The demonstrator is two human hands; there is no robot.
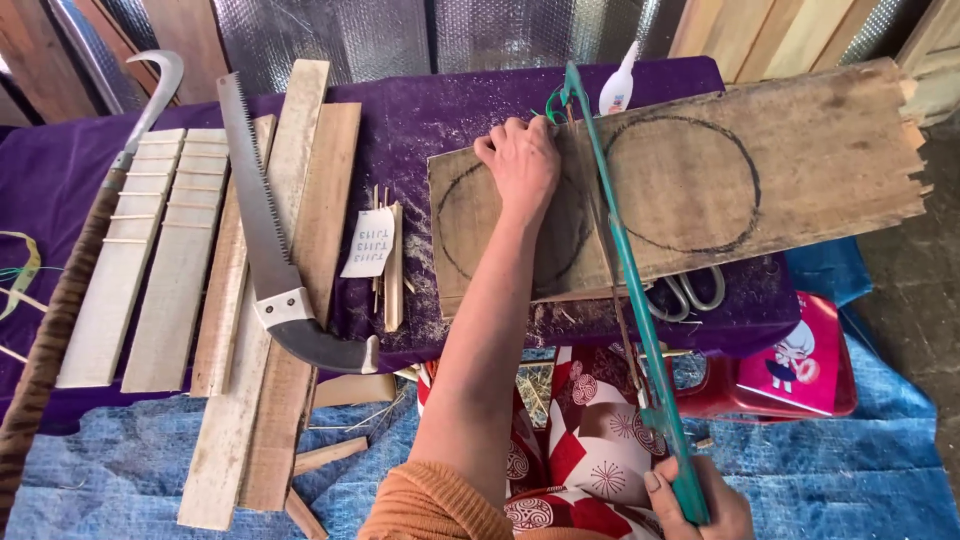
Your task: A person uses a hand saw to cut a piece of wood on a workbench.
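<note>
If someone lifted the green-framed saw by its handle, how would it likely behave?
The green-framed saw is long and thin, so probably light but whippy. Its blade looks slender, likely bending or snapping if twisted. The right hand grips one far end, so it may swing.

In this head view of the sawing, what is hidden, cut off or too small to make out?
- Scissors: blades hidden under the board; only the handles show.
- Left circle: partly covered by the left hand.
- Right hand: cut off by the bottom edge, gripping the green saw.
- Glue bottle: base hidden behind the board.
- Sickle: handle end cut off at the left edge.
</note>
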